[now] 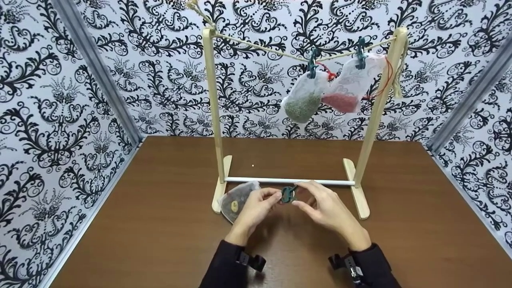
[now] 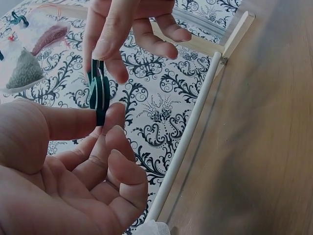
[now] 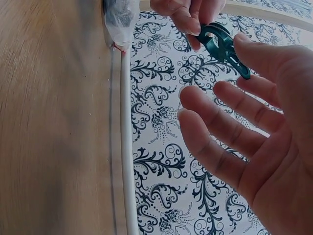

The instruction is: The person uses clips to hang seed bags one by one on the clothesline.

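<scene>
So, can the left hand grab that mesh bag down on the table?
Probably yes: the mesh bag lies close by the left hand, and nothing seems to block the way. But that hand is pinching a green clothespin, so it would likely have to let go first.

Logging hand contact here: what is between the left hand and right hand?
A dark green clothespin is between the left hand and right hand, seen in the head view; both wrist views show it there too.
</scene>
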`<move>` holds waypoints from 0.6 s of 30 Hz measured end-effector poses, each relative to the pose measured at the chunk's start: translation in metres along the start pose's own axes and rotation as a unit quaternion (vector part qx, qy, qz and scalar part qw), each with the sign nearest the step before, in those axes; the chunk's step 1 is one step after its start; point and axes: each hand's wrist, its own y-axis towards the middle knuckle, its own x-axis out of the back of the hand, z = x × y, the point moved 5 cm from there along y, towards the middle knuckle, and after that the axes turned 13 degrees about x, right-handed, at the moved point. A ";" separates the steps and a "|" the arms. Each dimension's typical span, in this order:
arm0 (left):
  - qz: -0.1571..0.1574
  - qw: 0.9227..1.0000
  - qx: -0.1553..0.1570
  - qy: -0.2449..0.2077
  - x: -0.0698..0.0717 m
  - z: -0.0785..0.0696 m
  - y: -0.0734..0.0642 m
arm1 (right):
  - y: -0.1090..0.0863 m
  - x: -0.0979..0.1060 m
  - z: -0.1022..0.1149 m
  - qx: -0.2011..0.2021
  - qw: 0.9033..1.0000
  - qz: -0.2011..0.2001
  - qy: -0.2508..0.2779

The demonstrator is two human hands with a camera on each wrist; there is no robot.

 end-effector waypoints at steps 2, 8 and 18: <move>0.001 1.000 0.001 0.000 -0.001 0.001 0.000 | 0.000 0.000 0.001 -0.002 1.000 -0.002 0.003; 0.000 1.000 -0.002 -0.003 -0.001 0.001 0.000 | -0.001 0.000 0.000 -0.009 1.000 -0.007 0.009; 0.004 1.000 -0.002 -0.003 0.001 -0.001 -0.003 | 0.000 -0.002 0.000 0.019 0.999 -0.024 -0.025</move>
